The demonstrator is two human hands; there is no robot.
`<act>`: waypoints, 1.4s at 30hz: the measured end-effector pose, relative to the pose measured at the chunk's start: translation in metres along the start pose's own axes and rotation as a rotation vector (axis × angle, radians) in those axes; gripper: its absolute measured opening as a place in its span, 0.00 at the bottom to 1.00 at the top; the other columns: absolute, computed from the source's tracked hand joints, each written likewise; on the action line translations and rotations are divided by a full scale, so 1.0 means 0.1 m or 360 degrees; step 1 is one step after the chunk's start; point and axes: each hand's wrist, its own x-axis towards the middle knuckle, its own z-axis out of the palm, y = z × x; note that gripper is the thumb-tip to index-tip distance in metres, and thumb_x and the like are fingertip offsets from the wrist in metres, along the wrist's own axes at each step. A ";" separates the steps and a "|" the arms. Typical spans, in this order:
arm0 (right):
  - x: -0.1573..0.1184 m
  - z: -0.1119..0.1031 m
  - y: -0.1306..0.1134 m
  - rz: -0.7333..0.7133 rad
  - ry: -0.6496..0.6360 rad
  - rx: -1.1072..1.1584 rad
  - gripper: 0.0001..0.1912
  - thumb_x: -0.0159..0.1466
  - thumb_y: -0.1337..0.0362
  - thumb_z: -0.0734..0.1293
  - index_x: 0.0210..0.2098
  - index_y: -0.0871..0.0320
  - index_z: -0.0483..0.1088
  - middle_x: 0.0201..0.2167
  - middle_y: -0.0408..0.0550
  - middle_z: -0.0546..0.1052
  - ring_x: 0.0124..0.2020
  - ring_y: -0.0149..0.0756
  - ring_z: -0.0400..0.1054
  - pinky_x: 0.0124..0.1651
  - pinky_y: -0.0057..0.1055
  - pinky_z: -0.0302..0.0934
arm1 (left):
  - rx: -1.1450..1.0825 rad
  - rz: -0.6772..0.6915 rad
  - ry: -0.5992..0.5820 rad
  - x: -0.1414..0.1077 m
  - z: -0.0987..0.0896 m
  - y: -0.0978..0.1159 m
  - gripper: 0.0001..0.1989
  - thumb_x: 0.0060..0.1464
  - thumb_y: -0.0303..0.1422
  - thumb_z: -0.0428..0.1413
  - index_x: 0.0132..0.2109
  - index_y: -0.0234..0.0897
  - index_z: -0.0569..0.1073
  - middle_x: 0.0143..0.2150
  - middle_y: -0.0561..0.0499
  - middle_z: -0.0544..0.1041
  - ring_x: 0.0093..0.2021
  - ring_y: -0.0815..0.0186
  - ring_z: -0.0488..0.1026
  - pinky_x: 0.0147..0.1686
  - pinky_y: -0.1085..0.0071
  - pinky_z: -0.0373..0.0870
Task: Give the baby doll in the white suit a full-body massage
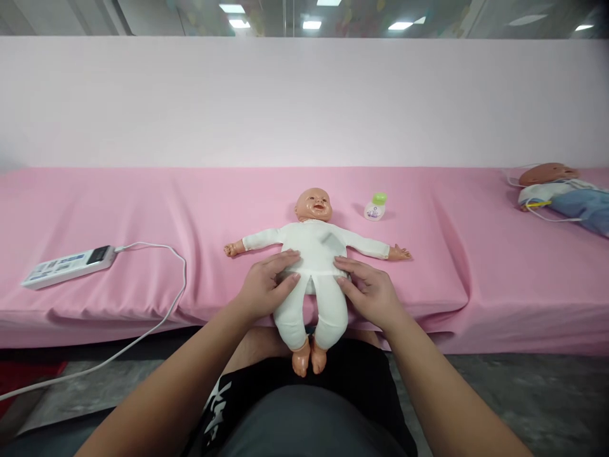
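Both hands reach forward over the front edge of the pink-cloth-covered tabletop [523, 266], forearms slanting inward from the lower corners, backs of the hands up and fingers pointing toward each other. The left hand [268, 284] has its fingers loosely extended, the thumb spread away from them; the right hand [370, 289] mirrors it. In each, the grip is apart, fingertips and thumb tip laid on cloth rather than clamped.

The front edge of the tabletop runs just below the wrists, above the person's lap in black shorts [366, 374]. At the back, a plain white wall panel [304, 101] borders the cloth. To the left, a stretch of cloth separates the hand from a long white box with a black end panel [71, 266], whose white cable [183, 279] curves down over the edge. A small white bottle with a green cap [375, 208] stands beyond the right hand; a second doll in blue and white clothing [568, 198] lies well apart at far right.

The baby doll with a shiny plastic head and white cloth body [314, 254] lies on its back, arms outspread, its waist and hips between the two hands, touched by both. Its head points toward the wall panel; its lower legs extend past the front edge.
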 end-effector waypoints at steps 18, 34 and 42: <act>-0.06 -0.11 -0.21 0.0103 0.0049 0.0028 0.20 0.67 0.57 0.70 0.58 0.51 0.76 0.56 0.48 0.80 0.59 0.46 0.74 0.66 0.46 0.68 | -0.0036 0.0182 0.0209 -0.05 -0.21 0.22 0.22 0.62 0.33 0.61 0.62 0.43 0.75 0.60 0.46 0.80 0.61 0.55 0.76 0.62 0.55 0.73; -0.07 -0.08 -0.17 0.0087 0.0072 -0.0020 0.21 0.67 0.55 0.70 0.58 0.51 0.75 0.57 0.50 0.79 0.59 0.48 0.74 0.66 0.49 0.68 | 0.0105 -0.0071 0.0198 -0.16 -0.10 -0.01 0.22 0.62 0.38 0.61 0.62 0.42 0.75 0.59 0.45 0.80 0.59 0.53 0.78 0.59 0.54 0.75; -0.09 -0.13 -0.20 0.0118 0.0098 0.0048 0.21 0.67 0.55 0.71 0.59 0.51 0.75 0.57 0.51 0.79 0.59 0.47 0.74 0.66 0.51 0.67 | 0.0013 0.0015 0.0262 -0.13 -0.17 0.12 0.23 0.61 0.38 0.62 0.62 0.42 0.75 0.59 0.45 0.80 0.60 0.53 0.77 0.61 0.52 0.74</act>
